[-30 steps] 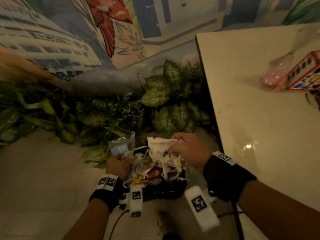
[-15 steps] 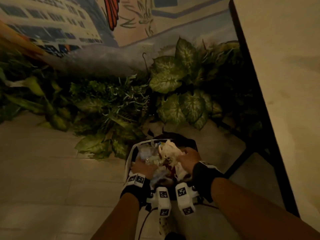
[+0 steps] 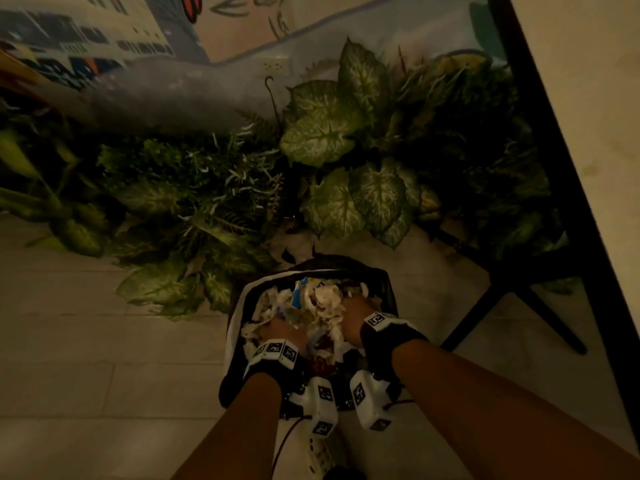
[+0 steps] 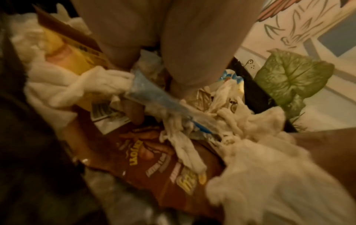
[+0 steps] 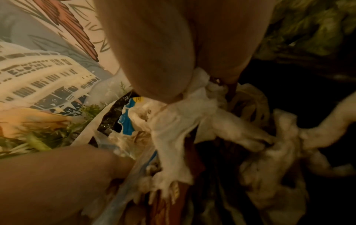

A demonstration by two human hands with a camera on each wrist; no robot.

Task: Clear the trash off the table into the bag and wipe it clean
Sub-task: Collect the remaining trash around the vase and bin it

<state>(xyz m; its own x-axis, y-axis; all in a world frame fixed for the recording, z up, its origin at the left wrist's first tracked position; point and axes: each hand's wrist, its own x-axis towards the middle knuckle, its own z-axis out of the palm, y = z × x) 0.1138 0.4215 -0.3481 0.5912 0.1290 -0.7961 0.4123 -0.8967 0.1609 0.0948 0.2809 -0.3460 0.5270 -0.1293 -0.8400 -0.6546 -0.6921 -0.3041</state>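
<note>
Trash (image 3: 311, 306) fills the black bag (image 3: 384, 285) standing on the floor beside the table (image 3: 588, 98), up against the leafy plants (image 3: 329, 133), and I have both hands in its mouth, I judge to pack the load down so more can fit. My left hand (image 3: 280, 330) presses on the near-left of the pile; in the left wrist view its fingers (image 4: 134, 112) curl down among a blue-edged plastic wrapper (image 4: 154, 99), a brown snack packet (image 4: 163, 167) and crumpled paper, but I cannot tell whether they clamp anything. My right hand (image 3: 356, 310) has its fingers closed on a wad of white tissue (image 5: 183, 121), which bunches out from under the palm. Compared with 1 second ago, the bundle that I held above the bag's rim is now pushed inside, both hands have sunk lower, and my view has dropped from the tabletop to the floor. Wiping the table is not yet begun, I judge.
</note>
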